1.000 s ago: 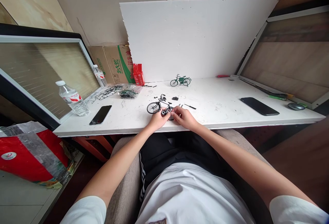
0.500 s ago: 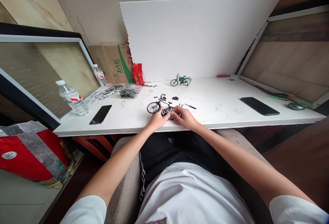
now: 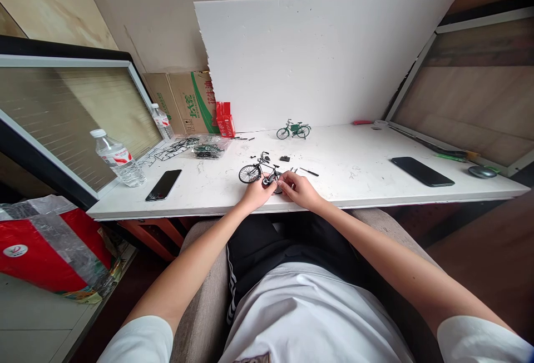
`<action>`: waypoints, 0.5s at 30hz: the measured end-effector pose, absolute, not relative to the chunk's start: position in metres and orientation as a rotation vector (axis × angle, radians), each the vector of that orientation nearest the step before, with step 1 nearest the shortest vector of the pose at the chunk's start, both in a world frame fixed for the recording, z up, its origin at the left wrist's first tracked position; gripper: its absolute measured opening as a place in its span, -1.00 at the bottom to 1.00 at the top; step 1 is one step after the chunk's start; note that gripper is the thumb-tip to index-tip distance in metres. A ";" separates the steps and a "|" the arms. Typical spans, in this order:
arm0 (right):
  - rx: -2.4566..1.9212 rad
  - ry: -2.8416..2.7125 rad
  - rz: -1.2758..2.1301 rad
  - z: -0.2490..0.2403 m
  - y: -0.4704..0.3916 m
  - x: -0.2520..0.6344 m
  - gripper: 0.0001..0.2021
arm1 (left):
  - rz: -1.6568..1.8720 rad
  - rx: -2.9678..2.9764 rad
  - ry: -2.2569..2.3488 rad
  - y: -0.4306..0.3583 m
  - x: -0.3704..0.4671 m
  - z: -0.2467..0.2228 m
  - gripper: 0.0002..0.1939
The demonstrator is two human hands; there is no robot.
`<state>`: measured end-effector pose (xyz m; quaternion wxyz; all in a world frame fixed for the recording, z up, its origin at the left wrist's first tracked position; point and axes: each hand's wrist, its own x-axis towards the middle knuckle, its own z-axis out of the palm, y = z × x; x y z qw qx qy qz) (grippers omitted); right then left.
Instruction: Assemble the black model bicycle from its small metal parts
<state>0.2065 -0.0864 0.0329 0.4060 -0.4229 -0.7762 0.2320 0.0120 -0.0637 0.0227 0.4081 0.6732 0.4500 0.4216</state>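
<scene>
A black model bicycle (image 3: 250, 173) is held near the table's front edge, its front wheel and handlebar toward the left. My left hand (image 3: 256, 194) grips it around the lower frame, close to the crank. At the rear wheel, my right hand (image 3: 298, 188) has its thumb and fingers pinched together on the bicycle; any small part between them is hidden. Just beyond lie a small black block-like part (image 3: 285, 158) and a thin dark tool (image 3: 309, 172). Farther back stands a green model bicycle (image 3: 293, 129).
On the white table (image 3: 354, 185) lie a phone (image 3: 164, 185) at left and a larger black phone (image 3: 421, 172) at right. Water bottle (image 3: 119, 160), plastic bag of parts (image 3: 208, 149), part frames (image 3: 177, 149) and red box (image 3: 225, 121) stand or lie left. A mouse (image 3: 481, 172) sits far right.
</scene>
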 end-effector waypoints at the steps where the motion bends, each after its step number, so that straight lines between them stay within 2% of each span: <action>1: -1.069 -1.958 0.583 0.033 -0.086 0.206 -0.66 | 1.065 1.700 1.134 -0.063 0.012 0.022 -0.64; 15: -1.072 -1.966 0.582 0.034 -0.087 0.206 -0.67 | 1.076 1.694 1.117 -0.063 0.013 0.021 -0.64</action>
